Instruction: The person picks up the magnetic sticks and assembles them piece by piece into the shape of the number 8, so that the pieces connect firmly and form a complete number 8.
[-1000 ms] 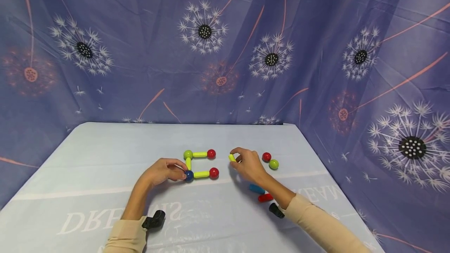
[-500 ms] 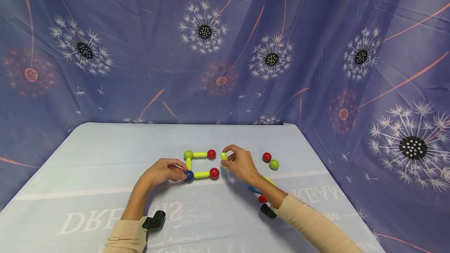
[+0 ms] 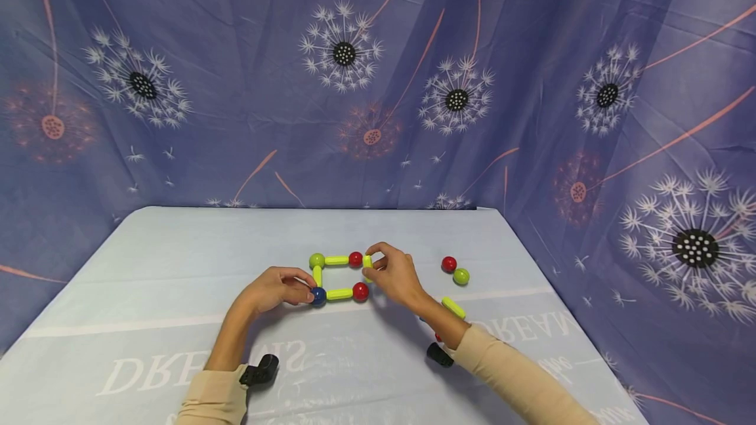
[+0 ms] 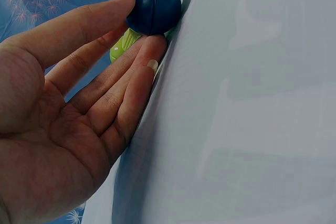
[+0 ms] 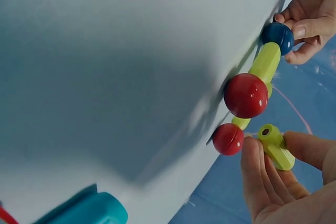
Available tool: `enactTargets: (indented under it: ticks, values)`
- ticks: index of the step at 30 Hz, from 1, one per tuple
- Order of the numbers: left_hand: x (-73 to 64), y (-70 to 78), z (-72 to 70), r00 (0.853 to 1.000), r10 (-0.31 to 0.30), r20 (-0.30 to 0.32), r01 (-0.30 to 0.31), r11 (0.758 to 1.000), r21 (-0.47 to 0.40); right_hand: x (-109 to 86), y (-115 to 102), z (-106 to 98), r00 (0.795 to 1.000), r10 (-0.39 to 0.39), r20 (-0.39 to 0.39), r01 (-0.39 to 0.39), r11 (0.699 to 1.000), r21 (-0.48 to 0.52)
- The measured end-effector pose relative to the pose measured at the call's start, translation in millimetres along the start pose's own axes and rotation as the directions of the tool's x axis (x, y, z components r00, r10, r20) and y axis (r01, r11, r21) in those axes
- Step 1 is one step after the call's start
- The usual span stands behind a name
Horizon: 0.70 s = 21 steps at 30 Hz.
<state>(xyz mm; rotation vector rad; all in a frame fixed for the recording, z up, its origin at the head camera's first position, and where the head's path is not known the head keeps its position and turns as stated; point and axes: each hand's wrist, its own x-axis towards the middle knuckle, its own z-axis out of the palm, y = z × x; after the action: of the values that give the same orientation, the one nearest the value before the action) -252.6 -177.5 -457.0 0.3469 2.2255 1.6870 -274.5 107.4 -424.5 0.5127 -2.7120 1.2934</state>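
A three-sided frame of yellow-green rods and balls lies on the table: a blue ball [image 3: 319,296], a green ball [image 3: 317,260], a far red ball [image 3: 356,259] and a near red ball [image 3: 360,292]. My left hand [image 3: 274,290] pinches the blue ball between thumb and fingers, as the left wrist view also shows. With thumb and fingertips, my right hand [image 3: 397,275] holds a loose yellow-green rod [image 5: 278,150] just right of the two red balls. In the right wrist view a gap separates it from both, and a hole shows in its end.
Farther right lie another red ball [image 3: 449,264] and a green ball [image 3: 461,276], side by side. A spare yellow-green rod [image 3: 453,307] rests beside my right forearm, which mostly hides a blue piece [image 5: 100,211] and a red piece [image 5: 6,216]. Patterned cloth [image 3: 378,84] hangs behind the table.
My right hand has moved left with the rod, up close to the red balls, and the rod has turned more in line with them. The spare rod has come into sight. My left hand stays put.
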Motion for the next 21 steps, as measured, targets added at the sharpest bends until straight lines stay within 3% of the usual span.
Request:
enactTargets:
  ticks: [21]
  values:
    - [-1.3, 0.0, -0.9, 1.000, 0.011, 0.005, -0.011, 1.000, -0.007, 4.3, -1, 20, 1.000, -0.008, -0.011, 0.009, 0.999, 0.033]
